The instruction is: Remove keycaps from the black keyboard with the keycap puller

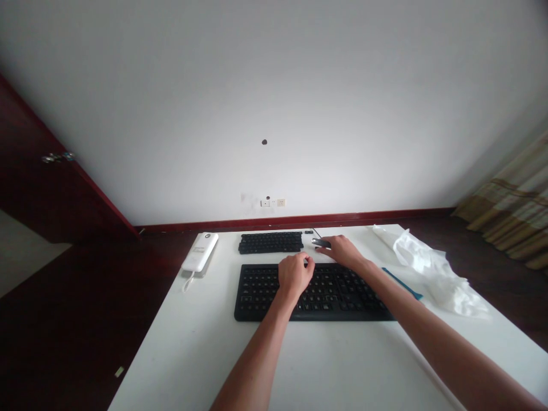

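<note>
A black full-size keyboard (261, 294) lies on the white table, with many small light spots across its face, perhaps where keycaps are off. Over its upper middle, my left hand (295, 275) is closed in a pinch; whatever sits between the fingertips is too small to make out. My right hand (342, 251) is just behind the keyboard's top edge, its fingers closed on a short dark tool with a shiny end (321, 243) pointing left. Behind the keyboard, rows of black keycaps (270, 242) are laid close together in a block.
On the left of the table (205, 354) lies a white power bank (200, 252) with a strap. A blue pry stick (402, 283) and a crumpled white plastic bag (428, 262) lie on the right. A small black piece (309, 232) is near the back edge.
</note>
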`<state>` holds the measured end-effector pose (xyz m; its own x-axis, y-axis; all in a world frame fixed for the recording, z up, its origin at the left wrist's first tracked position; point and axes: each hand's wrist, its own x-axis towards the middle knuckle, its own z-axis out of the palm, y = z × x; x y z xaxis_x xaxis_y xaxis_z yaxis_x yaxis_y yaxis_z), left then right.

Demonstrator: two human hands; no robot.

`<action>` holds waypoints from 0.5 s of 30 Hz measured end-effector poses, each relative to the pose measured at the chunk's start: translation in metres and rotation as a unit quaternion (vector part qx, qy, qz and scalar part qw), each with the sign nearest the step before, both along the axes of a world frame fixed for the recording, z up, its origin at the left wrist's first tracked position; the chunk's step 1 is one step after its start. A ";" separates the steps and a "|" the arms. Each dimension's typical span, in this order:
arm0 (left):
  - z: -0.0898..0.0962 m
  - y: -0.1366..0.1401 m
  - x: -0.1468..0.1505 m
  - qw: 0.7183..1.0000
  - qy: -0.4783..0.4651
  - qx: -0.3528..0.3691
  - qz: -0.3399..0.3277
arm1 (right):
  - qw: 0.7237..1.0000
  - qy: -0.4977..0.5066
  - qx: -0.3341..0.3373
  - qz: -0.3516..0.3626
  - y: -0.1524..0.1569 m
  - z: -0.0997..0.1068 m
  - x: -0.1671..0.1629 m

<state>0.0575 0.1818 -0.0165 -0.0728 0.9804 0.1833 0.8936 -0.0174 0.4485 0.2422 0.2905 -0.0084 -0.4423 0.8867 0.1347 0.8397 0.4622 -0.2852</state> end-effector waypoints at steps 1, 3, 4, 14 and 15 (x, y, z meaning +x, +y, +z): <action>0.000 0.000 0.000 1.000 0.001 -0.001 0.001 | 0.999 0.025 0.020 -0.005 -0.003 0.001 0.002; 0.000 0.000 0.001 1.000 0.003 -0.002 0.004 | 0.995 0.080 0.056 -0.019 -0.010 0.005 0.008; 0.000 0.000 0.001 1.000 0.005 -0.002 0.004 | 0.992 0.103 0.067 -0.024 -0.013 0.007 0.012; 0.000 0.000 0.001 1.000 0.008 0.000 0.000 | 0.997 0.042 -0.028 0.050 -0.006 -0.001 0.027; 0.000 0.000 0.000 1.000 0.008 0.000 0.000 | 0.997 0.039 -0.038 0.052 -0.005 -0.004 0.026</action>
<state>0.0580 0.1821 -0.0167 -0.0692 0.9806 0.1834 0.9003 -0.0178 0.4350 0.2683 0.2854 -0.0120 -0.5235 0.8453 0.1067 0.7623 0.5206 -0.3845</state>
